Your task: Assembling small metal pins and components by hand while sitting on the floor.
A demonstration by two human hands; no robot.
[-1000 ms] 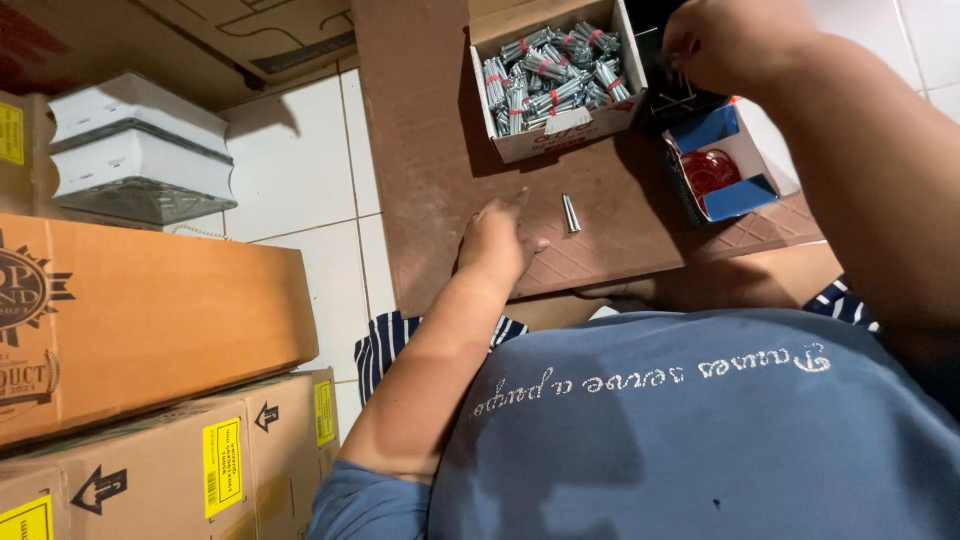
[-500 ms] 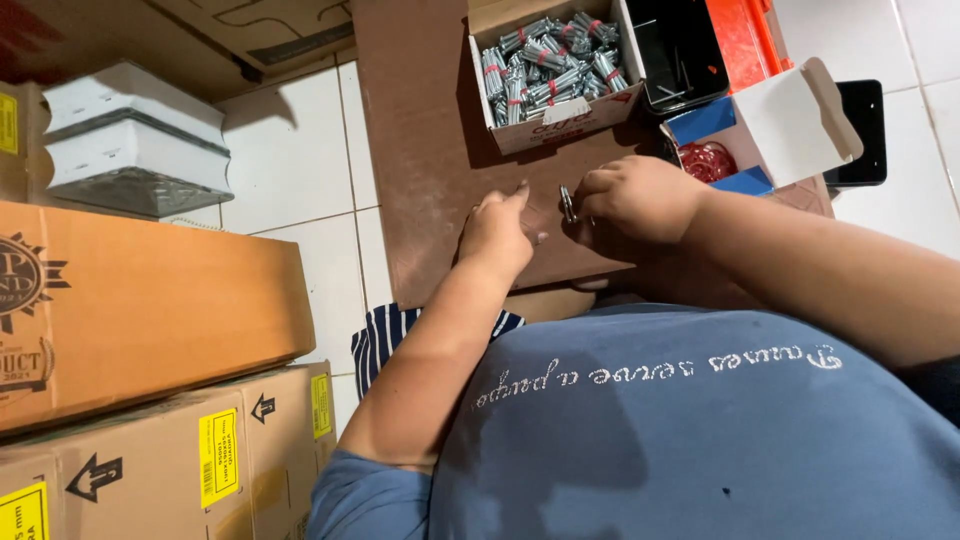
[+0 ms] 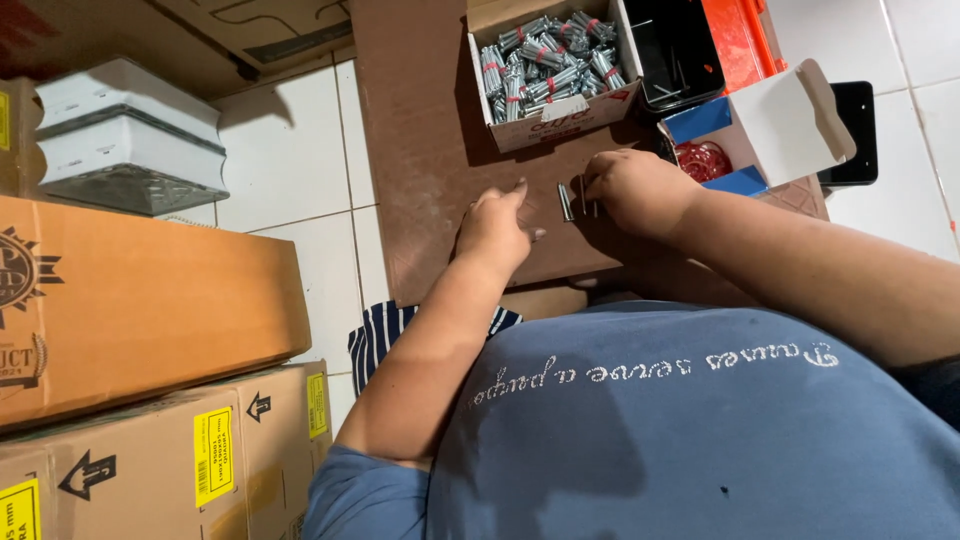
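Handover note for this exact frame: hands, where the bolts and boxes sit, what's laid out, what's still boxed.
Left hand: flat on the brown board, empty.
Right hand: fingertips at a few loose bolts standing on the board; whether it grips one is unclear.
Open carton of bolts sits at the far edge, nearly full.
Small blue-and-white box with red pieces is open beside the right hand.
Laid out: only those few bolts. Still boxed: nearly all.

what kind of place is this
Probably a hardware stockroom or packing corner: stacked shipping cartons on a tiled floor, and an open box of metal anchor bolts on a cardboard work surface.
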